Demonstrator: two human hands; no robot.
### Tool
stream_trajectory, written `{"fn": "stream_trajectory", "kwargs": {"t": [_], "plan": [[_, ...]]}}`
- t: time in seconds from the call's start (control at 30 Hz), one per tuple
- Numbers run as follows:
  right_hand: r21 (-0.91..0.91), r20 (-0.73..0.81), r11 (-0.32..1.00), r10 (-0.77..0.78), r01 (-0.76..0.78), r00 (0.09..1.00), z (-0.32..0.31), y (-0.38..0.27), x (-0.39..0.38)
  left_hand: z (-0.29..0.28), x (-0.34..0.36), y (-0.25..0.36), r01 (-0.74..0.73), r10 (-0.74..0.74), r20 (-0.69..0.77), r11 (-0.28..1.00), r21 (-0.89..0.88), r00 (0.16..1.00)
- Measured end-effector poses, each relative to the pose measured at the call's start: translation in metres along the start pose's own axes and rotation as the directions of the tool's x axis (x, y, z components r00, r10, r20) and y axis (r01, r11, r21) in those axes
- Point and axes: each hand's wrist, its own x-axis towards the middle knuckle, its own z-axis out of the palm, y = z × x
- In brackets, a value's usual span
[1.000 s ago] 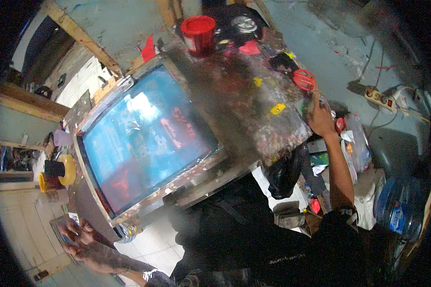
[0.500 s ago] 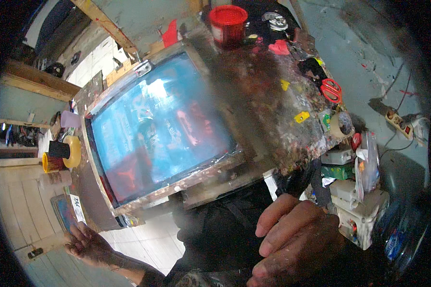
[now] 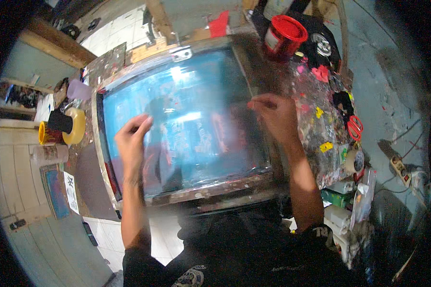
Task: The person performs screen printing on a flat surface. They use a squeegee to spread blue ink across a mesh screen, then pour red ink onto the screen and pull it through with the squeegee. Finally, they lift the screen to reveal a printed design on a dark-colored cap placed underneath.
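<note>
The left hand (image 3: 131,138) is over the blue screen (image 3: 191,126) on the surface (image 3: 88,179), the right hand (image 3: 278,119) by its right edge. Fingers curl into pinches; whether they grip anything, I can't tell. Steady wrists would serve best.

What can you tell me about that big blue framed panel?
The blue framed panel is roughly rectangular, with a glossy, light-reflecting blue sheet marked by faint pale and reddish patterns. Its worn, paint-stained border looks like wood, with a metal fitting at the far edge. It lies over the paint-spattered table, in front of the person. The left hand and right hand are above it; whether either touches it is unclear.
</note>
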Motion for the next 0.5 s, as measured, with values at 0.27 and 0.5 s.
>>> {"fn": "stream_trajectory", "kwargs": {"t": [0.27,0.5], "plan": [[-0.601,-0.128,0.786,-0.277,0.148,0.952,0.044,0.052,0.071,0.053,0.061,-0.051,-0.046,0.052,-0.054,0.994,0.097,0.997],[-0.662,-0.148,0.735,-0.322,0.148,0.935,0.05,0.059,0.082,0.059,0.056,-0.065,-0.027,0.029,-0.117,0.999,0.018,0.993]]}}
